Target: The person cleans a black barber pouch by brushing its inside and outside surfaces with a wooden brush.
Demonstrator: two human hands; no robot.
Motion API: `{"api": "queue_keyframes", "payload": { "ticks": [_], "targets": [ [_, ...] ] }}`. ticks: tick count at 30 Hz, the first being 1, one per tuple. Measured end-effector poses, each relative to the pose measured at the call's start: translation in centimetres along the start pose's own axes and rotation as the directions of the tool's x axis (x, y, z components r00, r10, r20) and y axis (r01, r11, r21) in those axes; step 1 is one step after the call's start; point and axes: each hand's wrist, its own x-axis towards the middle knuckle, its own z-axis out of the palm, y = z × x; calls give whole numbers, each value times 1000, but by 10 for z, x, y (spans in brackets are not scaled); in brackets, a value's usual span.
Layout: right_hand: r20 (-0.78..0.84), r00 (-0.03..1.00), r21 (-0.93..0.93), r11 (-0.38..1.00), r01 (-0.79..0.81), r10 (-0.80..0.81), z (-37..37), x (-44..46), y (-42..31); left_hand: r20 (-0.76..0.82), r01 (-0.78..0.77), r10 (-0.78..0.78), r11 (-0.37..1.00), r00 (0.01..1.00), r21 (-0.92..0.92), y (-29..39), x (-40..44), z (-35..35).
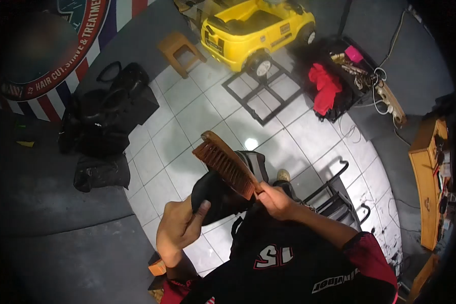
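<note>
A wooden brush (228, 164) with reddish-brown bristles is held by its handle in my right hand (278, 201), whose fingers are closed round it. Its bristle side faces down and left, over a dark item. That black item (210, 198), which looks like fabric or a cap, is gripped at its left edge by my left hand (180, 228), with the thumb on top. The brush covers part of the black item, and whether the bristles touch it I cannot tell.
A yellow toy car (258, 33) and a brown stool (180, 50) stand at the back. A black metal frame (263, 93) lies on the tiles. Black bags (104, 114) are at left, a red cloth (323, 88) and wooden drawers (424, 187) at right.
</note>
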Motion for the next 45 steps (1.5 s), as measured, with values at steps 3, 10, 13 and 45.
{"api": "queue_keyframes", "payload": {
  "ticks": [3, 10, 13, 45],
  "targets": [
    [-61, 989, -255, 956, -145, 134, -6, 6, 39, -56, -117, 109, 979, 992, -168, -5, -11, -8],
    [-153, 512, -876, 124, -467, 845, -87, -65, 222, -451, 60, -405, 793, 795, -606, -7, -50, 14],
    [-179, 557, -786, 222, -576, 811, -78, -86, 231, 31, 398, -447, 759, 894, -516, -53, -59, 20],
    [-324, 945, -483, 867, -121, -48, -44, -28, 41, -129, 13, 204, -575, 970, -818, -59, 18, 113]
  ]
}}
